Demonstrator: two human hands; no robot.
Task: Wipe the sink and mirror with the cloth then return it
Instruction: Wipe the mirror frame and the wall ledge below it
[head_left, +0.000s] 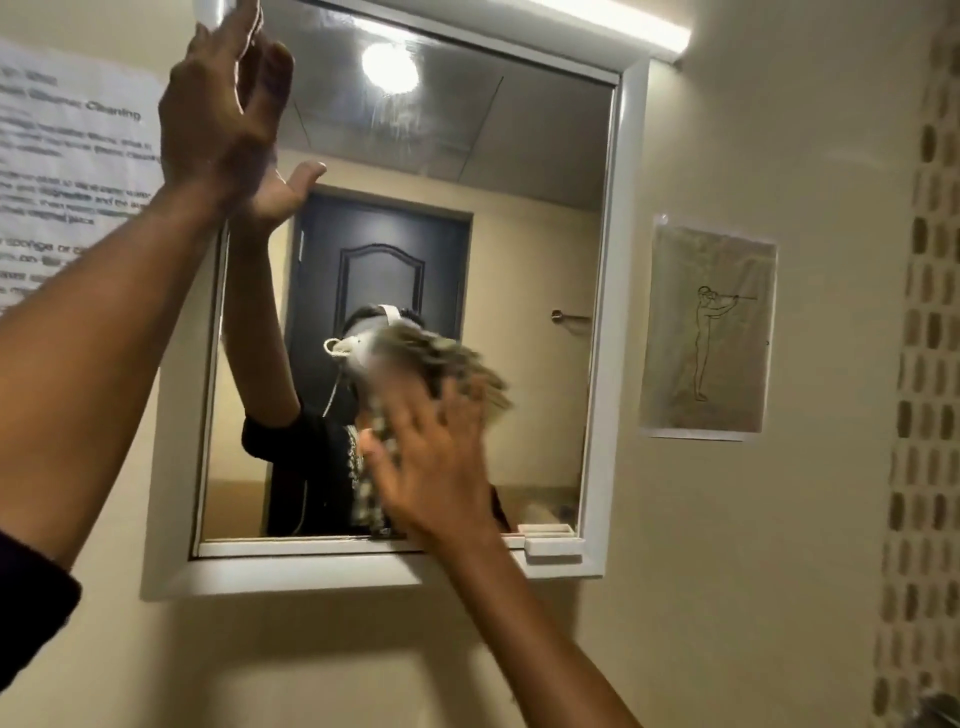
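While my right hand presses the cloth flat, fingers spread, against the lower middle of the mirror, my left hand — open, bracing its top-left corner — steadies it; overlapping strokes should avoid streaks.

Shared or workplace washroom: white-framed wall mirror under a strip light, printed cleaning notice taped beside it, towel rail and dark door reflected.
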